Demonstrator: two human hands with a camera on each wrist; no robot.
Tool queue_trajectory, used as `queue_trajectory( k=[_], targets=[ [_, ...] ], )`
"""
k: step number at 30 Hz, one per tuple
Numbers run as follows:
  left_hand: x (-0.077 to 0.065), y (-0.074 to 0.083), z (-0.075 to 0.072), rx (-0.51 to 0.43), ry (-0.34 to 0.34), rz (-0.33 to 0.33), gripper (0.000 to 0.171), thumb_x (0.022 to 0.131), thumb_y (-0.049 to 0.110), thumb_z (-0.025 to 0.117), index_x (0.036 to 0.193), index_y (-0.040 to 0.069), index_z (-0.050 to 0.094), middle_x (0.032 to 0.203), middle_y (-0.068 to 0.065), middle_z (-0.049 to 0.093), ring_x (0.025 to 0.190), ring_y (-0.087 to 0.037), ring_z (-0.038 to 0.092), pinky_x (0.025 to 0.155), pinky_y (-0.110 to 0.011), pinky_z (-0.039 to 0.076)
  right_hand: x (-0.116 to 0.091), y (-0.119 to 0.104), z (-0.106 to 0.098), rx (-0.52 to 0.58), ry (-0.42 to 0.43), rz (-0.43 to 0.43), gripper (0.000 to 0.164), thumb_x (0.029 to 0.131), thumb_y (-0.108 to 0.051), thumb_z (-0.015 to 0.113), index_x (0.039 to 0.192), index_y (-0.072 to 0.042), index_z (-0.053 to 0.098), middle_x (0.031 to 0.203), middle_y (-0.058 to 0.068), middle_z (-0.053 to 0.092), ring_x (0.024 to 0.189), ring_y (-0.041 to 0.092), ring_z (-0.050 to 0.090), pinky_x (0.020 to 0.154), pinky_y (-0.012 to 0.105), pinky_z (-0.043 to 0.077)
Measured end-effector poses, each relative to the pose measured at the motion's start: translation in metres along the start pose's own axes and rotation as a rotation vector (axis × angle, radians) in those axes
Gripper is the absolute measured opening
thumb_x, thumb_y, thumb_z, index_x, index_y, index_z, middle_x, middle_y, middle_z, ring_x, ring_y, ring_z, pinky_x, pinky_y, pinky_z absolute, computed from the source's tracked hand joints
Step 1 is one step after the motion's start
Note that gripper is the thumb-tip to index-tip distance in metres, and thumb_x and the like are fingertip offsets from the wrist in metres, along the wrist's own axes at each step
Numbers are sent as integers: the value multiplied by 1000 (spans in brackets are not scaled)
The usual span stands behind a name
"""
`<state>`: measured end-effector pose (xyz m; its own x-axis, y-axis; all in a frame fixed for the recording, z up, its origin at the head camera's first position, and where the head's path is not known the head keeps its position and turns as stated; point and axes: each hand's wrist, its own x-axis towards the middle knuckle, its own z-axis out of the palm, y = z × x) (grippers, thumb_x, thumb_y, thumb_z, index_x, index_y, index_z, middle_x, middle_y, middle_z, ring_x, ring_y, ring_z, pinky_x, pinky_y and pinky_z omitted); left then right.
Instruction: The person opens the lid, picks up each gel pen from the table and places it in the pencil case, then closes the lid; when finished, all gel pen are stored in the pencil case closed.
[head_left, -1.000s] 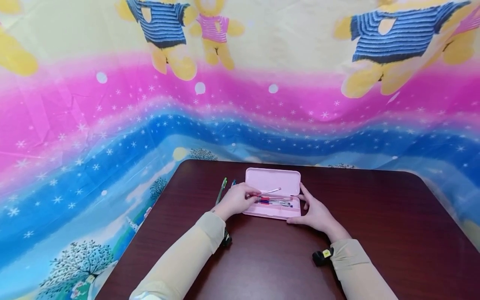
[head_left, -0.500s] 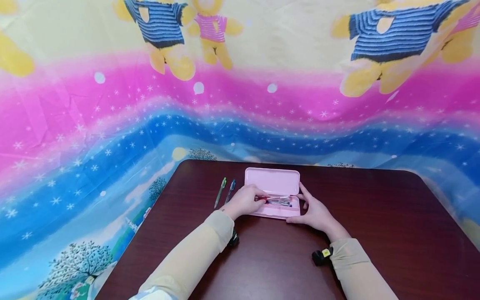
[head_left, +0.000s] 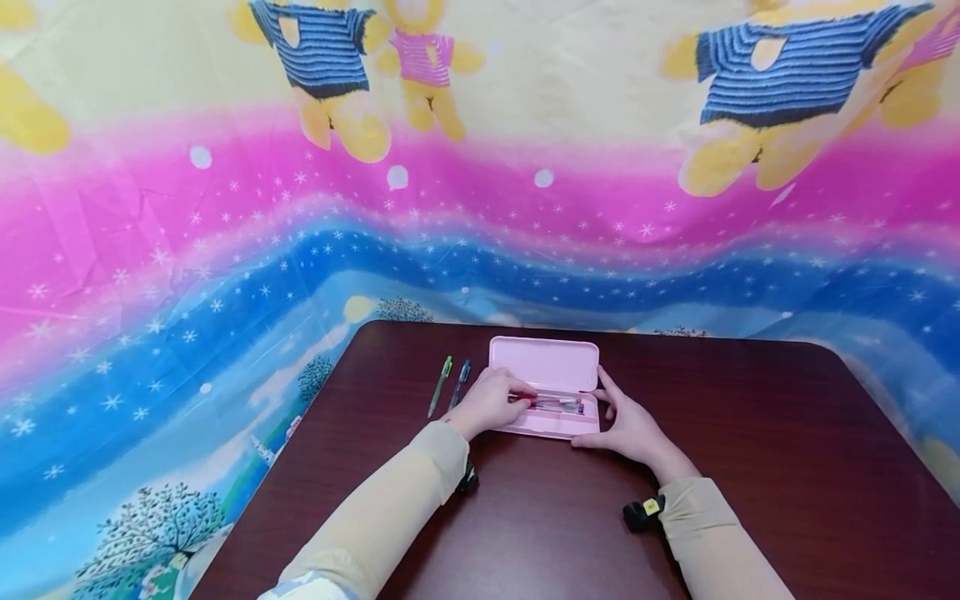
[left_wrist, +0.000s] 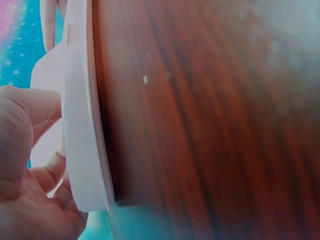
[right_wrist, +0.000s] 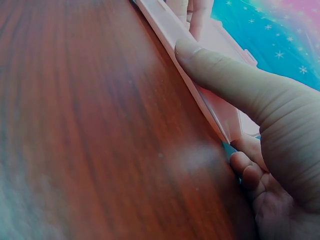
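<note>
An open pink pencil case (head_left: 544, 364) lies on the table, its lid standing up at the back. Several pens (head_left: 561, 404) are in its tray. My left hand (head_left: 489, 403) reaches over the left end, thumb and fingers curled down onto a red-tipped pen inside; the pinch itself is hidden behind the case wall (left_wrist: 82, 120) in the left wrist view. At the other end, my right hand (head_left: 636, 429) grips the case, thumb on its front side and fingers around the right end. The right wrist view shows that thumb (right_wrist: 215, 70) against the pink wall.
Two pens lie on the dark wooden table (head_left: 555, 525) left of the case: a green pen (head_left: 440, 387) and a dark blue pen (head_left: 461, 381), the latter partly behind the left hand. A printed cloth (head_left: 480, 208) hangs behind the table.
My left hand has moved slightly right and lowered the tilted pen into the tray, where it now lies among the others. The right hand has stayed at the case.
</note>
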<state>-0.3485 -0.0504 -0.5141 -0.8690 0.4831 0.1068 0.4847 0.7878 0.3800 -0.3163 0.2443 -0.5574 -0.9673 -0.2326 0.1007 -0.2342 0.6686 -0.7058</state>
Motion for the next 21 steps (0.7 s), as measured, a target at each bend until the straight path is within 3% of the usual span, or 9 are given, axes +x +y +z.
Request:
queue_trajectory(
  k=[8, 13, 18, 21],
  targets=[
    [-3, -2, -3, -95, 7, -14, 30, 104, 31, 75, 132, 25, 82, 128, 0, 78, 123, -22, 64, 113, -43, 52, -2, -1, 0, -5, 0, 12, 150, 68, -58, 103, 180, -24, 8, 153, 12, 68, 98, 21, 51, 75, 30, 43],
    [-8, -6, -7, -128, 49, -24, 33, 104, 30, 77, 135, 20, 80, 131, -3, 78, 128, -24, 67, 116, -45, 53, -1, -1, 1, 0, -7, 10, 151, 68, -59, 103, 180, -24, 8, 153, 12, 68, 99, 21, 52, 76, 30, 43],
    [-12, -19, -15, -171, 162, -90, 36, 103, 27, 77, 139, 21, 77, 115, -4, 76, 103, -18, 71, 97, -40, 61, -1, -2, 1, 7, -1, 6, 151, 68, -59, 103, 180, -24, 8, 153, 12, 68, 98, 22, 51, 75, 30, 43],
    [-11, -31, -20, -174, 254, -148, 40, 103, 27, 77, 143, 21, 75, 102, -3, 73, 88, -15, 68, 85, -37, 59, -1, -1, 0, 4, -1, 8, 151, 68, -58, 103, 180, -24, 8, 154, 12, 68, 98, 22, 51, 75, 30, 43]
  ],
)
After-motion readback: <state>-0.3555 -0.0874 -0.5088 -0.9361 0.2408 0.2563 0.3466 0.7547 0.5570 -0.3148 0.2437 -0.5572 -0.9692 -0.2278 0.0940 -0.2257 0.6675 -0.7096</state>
